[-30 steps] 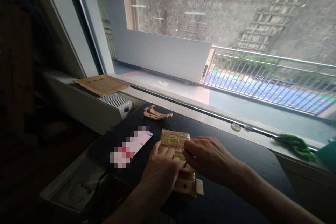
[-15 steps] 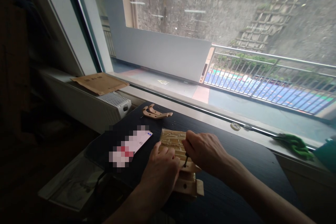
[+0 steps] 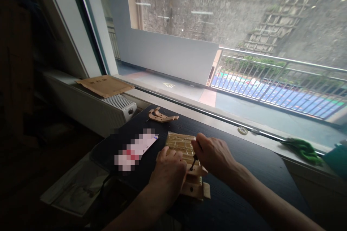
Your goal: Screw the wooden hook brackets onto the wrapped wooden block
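A small wooden assembly (image 3: 195, 187) of light blocks lies on the dark table (image 3: 244, 173) near its front edge. My left hand (image 3: 168, 176) rests closed on its left side and holds it down. My right hand (image 3: 214, 155) is closed round a small dark screwdriver (image 3: 193, 162) whose tip points down onto the top block. Just behind the hands lies a clear packet (image 3: 181, 144) of small parts.
A phone (image 3: 137, 149) lies left of the packet. Curved wooden pieces (image 3: 161, 116) sit at the table's far left corner. A radiator (image 3: 120, 104) with a cardboard envelope (image 3: 104, 86) stands at left. A green cloth (image 3: 303, 149) lies on the window sill.
My right hand has shifted a little and turned, so the screwdriver's dark shaft now shows more plainly over the top block. My left hand has stayed on the wooden assembly.
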Available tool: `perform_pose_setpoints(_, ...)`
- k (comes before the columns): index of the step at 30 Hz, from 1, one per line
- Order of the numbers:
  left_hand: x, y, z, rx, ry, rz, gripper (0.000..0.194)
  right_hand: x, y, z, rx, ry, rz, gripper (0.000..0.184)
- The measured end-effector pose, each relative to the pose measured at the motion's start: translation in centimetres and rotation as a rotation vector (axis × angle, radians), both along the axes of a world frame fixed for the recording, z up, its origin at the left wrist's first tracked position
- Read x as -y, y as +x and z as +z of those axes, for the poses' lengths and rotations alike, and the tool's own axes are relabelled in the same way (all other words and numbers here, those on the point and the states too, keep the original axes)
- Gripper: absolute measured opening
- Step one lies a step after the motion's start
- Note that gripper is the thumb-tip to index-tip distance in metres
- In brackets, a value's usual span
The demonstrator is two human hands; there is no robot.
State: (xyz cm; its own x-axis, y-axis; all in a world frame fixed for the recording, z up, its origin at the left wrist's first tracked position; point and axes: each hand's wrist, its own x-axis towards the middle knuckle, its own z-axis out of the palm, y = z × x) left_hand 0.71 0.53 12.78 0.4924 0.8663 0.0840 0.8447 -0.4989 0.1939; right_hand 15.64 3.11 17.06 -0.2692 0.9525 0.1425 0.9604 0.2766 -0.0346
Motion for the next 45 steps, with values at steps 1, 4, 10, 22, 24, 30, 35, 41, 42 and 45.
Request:
perform_pose_setpoints(1,0.0,-0.1,0.1,0.000,0.009,-0.003,0.019,0.0,0.1,0.4,0.019,-0.025,-0.002,0.029)
perform_pose_setpoints(4,0.1,-0.2,0.2,0.014,0.030,-0.010,0.019,0.1,0.6,2.5,0.095,-0.125,0.133,0.026)
perform_pose_setpoints(10,-0.1,-0.1,0.4,-0.009,-0.004,-0.023,0.021,0.4,0.2,6.5,0.195,-0.374,0.425,0.010)
perform_pose_setpoints(22,0.1,0.0,0.8,-0.012,-0.010,-0.002,0.020,0.8,0.5,4.8,0.180,-0.319,0.247,0.023)
perform_pose_setpoints(24,0.1,0.0,1.0,-0.022,-0.022,-0.009,0.021,1.1,0.2,5.1,0.218,-0.312,0.233,0.027)
perform_pose_setpoints(30,0.1,0.0,1.2,-0.047,-0.027,-0.008,0.022,1.0,-0.4,7.3,0.244,-0.373,0.418,0.011)
perform_pose_setpoints(35,0.1,-0.1,0.5,-0.001,0.018,-0.014,0.023,0.6,-0.3,6.5,0.242,-0.388,0.419,0.009)
perform_pose_setpoints(41,0.1,-0.1,0.7,0.003,-0.015,-0.021,0.019,0.1,-0.5,4.4,0.129,-0.293,0.310,0.020)
perform_pose_setpoints(42,0.1,-0.1,0.7,0.005,-0.014,-0.019,0.018,0.1,-0.7,4.5,0.144,-0.286,0.285,0.022)
perform_pose_setpoints(45,0.1,-0.1,0.7,0.005,-0.009,-0.004,0.018,0.1,-1.1,5.6,0.221,-0.303,0.261,0.027)
